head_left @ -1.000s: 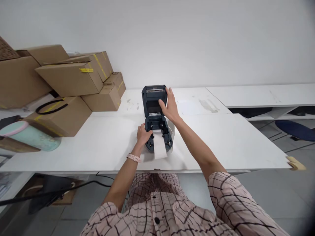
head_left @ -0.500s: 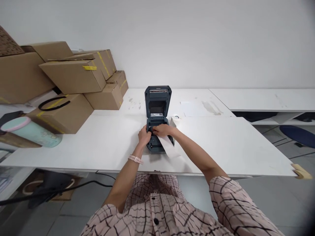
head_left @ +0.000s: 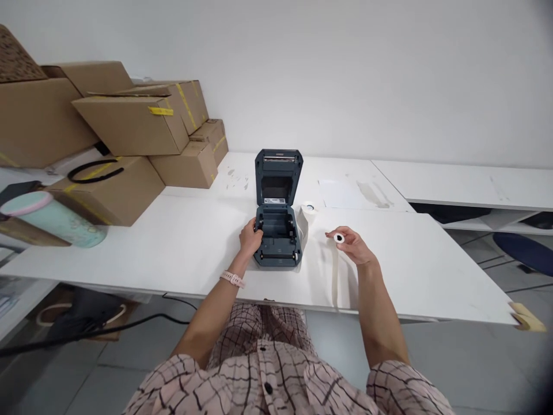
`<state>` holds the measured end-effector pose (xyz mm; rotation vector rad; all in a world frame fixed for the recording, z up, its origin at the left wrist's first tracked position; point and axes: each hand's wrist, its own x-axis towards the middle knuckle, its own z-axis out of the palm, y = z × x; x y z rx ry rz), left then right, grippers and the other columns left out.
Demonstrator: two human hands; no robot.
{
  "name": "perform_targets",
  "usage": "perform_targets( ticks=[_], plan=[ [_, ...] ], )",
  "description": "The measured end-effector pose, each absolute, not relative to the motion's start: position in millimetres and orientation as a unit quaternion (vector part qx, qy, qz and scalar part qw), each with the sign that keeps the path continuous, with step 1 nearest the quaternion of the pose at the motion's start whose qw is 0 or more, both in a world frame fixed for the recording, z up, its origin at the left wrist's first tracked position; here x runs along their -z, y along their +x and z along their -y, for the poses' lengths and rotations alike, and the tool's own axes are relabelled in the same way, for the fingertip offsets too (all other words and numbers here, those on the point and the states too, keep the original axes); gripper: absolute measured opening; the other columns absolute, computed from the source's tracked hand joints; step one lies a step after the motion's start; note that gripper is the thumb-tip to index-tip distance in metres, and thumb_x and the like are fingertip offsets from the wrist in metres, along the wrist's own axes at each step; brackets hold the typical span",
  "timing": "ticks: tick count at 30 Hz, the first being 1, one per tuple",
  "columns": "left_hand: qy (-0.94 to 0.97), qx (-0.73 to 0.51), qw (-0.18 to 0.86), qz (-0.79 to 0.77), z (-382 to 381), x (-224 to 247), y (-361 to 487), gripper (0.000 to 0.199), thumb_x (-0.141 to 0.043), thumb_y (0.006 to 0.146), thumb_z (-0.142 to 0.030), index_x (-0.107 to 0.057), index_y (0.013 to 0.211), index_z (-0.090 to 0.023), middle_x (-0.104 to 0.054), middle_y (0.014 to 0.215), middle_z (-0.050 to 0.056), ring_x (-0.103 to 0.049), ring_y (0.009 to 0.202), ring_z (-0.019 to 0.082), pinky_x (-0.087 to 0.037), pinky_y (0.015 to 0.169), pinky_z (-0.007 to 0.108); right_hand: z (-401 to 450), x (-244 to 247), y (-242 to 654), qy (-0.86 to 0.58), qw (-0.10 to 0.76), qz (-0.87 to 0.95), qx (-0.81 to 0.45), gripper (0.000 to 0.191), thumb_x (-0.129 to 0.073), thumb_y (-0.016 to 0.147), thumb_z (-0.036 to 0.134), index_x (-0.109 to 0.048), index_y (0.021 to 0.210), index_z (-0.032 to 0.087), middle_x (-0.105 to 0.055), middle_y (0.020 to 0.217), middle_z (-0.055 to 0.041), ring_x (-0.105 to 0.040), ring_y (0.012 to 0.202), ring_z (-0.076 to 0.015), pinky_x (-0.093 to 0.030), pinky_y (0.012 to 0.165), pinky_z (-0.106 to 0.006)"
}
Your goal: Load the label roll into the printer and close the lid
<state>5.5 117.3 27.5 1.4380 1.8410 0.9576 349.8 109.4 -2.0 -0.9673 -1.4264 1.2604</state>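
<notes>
A dark grey label printer [head_left: 277, 253] stands on the white table [head_left: 181, 248] with its lid [head_left: 279, 173] raised and its inside bay exposed. My left hand [head_left: 250, 237] grips the printer's left side wall, fingers closed on the edge. To the right of the printer, my right hand [head_left: 354, 245] holds a small white paper roll [head_left: 339, 238] above the table, its round end facing me. A strip of paper [head_left: 334, 276] hangs from the roll toward the table's front edge. White paper [head_left: 303, 227] lies along the printer's right side, beside another white roll [head_left: 309, 206].
Cardboard boxes [head_left: 133, 124] are stacked at the left, with a black ring-shaped band [head_left: 95, 179] on one. A mint-green bottle [head_left: 64, 222] lies before them. A white sheet [head_left: 334, 193] is behind the printer to the right. A blue chair [head_left: 525, 251] stands far right.
My right hand has moved out of the printer and to the right, carrying the small roll with its paper strip. The printer's bay is now uncovered. My left hand stays at the printer's left side.
</notes>
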Motion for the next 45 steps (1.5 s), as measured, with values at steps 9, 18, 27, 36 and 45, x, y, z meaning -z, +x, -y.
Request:
perform_targets(
  ticks=[9, 18, 27, 36, 45],
  plan=[
    [0.525, -0.386, 0.311, -0.692, -119.6, -20.0, 4.6, 0.061, -0.053, 0.075, -0.011, -0.059, 0.134, -0.021, -0.07, 0.126, 0.006, -0.065, 0.114, 0.023, -0.046, 0.1, 0.035, -117.4, 44.8, 351.3, -0.426, 0.469, 0.527, -0.567, 0.059, -0.086, 0.063, 0.044, -0.063, 0.116, 0.03, -0.071, 0.123, -0.0085, -0.057, 0.131, -0.0288, -0.045, 0.109, -0.048],
    [0.532, -0.374, 0.306, -0.695, -123.5, -17.7, 3.4, 0.064, -0.056, 0.07, -0.009, -0.06, 0.132, -0.022, -0.071, 0.123, 0.006, -0.066, 0.113, 0.025, -0.047, 0.098, 0.036, -183.3, 9.7, 352.8, -0.454, 0.429, 0.583, -0.519, 0.085, -0.087, 0.06, 0.034, -0.051, 0.136, 0.032, -0.045, 0.154, -0.011, -0.039, 0.145, -0.0273, -0.037, 0.116, -0.049],
    [0.515, -0.391, 0.321, -0.692, -122.0, -15.9, 3.8, 0.062, -0.056, 0.071, -0.011, -0.06, 0.132, -0.023, -0.07, 0.126, 0.005, -0.064, 0.117, 0.023, -0.047, 0.098, 0.034, -219.9, 2.3, 297.9, -0.522, 0.362, 0.571, -0.52, 0.058, -0.088, 0.052, 0.036, -0.059, 0.099, 0.019, -0.07, 0.091, -0.0045, -0.064, 0.085, -0.0236, -0.054, 0.08, -0.04],
    [0.508, -0.387, 0.327, -0.697, -118.6, -21.8, 5.5, 0.061, -0.056, 0.072, -0.011, -0.061, 0.13, -0.025, -0.071, 0.124, 0.003, -0.066, 0.114, 0.024, -0.044, 0.1, 0.035, -198.8, -56.2, 288.8, -0.388, 0.348, 0.655, -0.546, 0.058, -0.072, 0.067, 0.06, -0.064, 0.109, 0.02, -0.073, 0.104, -0.0086, -0.066, 0.102, -0.0301, -0.052, 0.088, -0.043],
    [0.513, -0.384, 0.324, -0.696, -117.4, -24.9, 5.3, 0.061, -0.056, 0.071, -0.012, -0.061, 0.131, -0.024, -0.071, 0.125, 0.006, -0.064, 0.116, 0.027, -0.044, 0.098, 0.036, -189.3, -125.1, 172.0, -0.407, -0.005, 0.895, -0.184, 0.051, -0.085, 0.052, 0.037, -0.066, 0.097, 0.022, -0.072, 0.098, -0.0087, -0.067, 0.086, -0.0317, -0.053, 0.079, -0.043]
  ],
)
